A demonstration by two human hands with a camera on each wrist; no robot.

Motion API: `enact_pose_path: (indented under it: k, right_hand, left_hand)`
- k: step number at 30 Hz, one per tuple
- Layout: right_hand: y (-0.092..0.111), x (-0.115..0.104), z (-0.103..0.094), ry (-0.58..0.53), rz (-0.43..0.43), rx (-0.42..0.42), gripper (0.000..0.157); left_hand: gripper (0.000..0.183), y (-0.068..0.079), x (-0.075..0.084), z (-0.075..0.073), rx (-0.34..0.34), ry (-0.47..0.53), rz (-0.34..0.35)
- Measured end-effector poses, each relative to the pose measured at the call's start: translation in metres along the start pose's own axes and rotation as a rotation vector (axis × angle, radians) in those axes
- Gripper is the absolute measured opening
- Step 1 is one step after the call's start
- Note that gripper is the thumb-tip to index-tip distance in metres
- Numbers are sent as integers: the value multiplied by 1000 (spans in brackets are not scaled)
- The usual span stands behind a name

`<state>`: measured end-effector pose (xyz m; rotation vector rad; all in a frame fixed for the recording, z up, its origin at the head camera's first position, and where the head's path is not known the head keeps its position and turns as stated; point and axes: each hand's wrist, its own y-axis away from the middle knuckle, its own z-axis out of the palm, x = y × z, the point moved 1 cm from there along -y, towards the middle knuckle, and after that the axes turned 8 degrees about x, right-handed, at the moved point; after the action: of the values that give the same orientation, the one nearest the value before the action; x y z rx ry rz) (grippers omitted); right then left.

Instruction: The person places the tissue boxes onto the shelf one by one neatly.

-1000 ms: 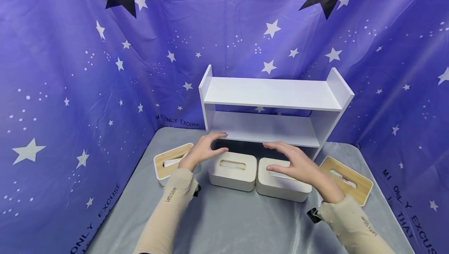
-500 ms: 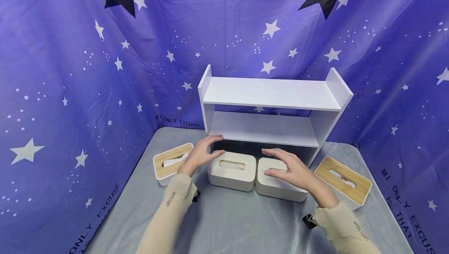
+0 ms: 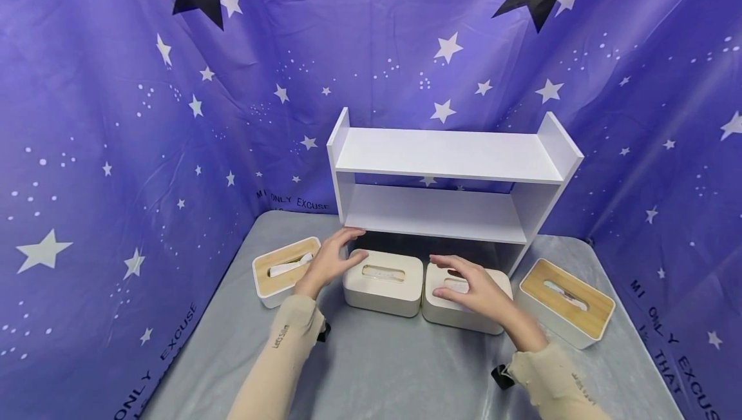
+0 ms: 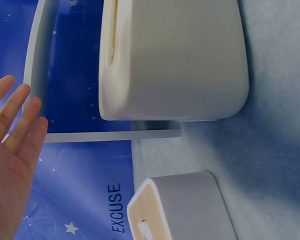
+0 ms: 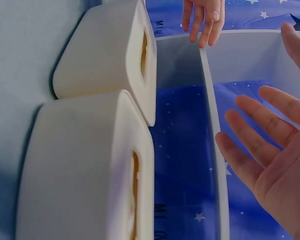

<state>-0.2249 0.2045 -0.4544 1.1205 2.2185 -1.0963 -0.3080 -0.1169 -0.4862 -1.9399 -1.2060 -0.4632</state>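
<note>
Two cream tissue boxes stand side by side before the shelf: a left cream tissue box [image 3: 384,297] and a right cream tissue box [image 3: 458,317], each with a slot in its lid. My left hand [image 3: 329,262] hovers at the left box's left end, fingers spread, gripping nothing; the left wrist view shows this hand [image 4: 15,150] apart from the box. My right hand [image 3: 478,288] hangs over the right box with thumb and fingers apart. In the right wrist view the right hand [image 5: 275,150] holds nothing and stays clear of the box lid.
A white two-tier shelf [image 3: 446,152] stands behind the boxes. Wood-topped tissue boxes flank them, one at left [image 3: 269,281] with a tissue sticking out, one at right [image 3: 565,326]. Grey cloth [image 3: 400,368] covers the table; a starry blue curtain [image 3: 371,40] surrounds it.
My right hand has moved left and slightly down over the right cream box, uncovering more of the right wood-topped box. My left hand has lowered slightly and shifted left. The boxes have not moved.
</note>
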Motion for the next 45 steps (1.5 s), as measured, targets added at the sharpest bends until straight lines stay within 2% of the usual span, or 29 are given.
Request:
enact_pose_path:
  k: [14,19,25,27,34,39,45]
  right_hand:
    - [12,4,34,-100,111,82,59]
    - [19,2,45,-104,156,105,58]
    - [20,-26,46,-145,238,92,55]
    - [23,-25,49,-155,276,92,54]
    - [40,9,71,-218,376,100,54]
    - [48,10,78,-224,433,91,54]
    - [53,3,84,-112,430,126,56]
  left_hand:
    - [52,8,-15,18,-48,21,-22]
    - [61,12,-18,24,-116,5,-90]
    - [71,15,-22,28,-185,1,-176]
    - [72,16,-23,28,-186,-7,-180]
    - [67,22,-23,27,-184,-13,-197]
    - [65,24,-26,27,-158,-15,-185]
    - [65,29,-30,27,-160,6,-167]
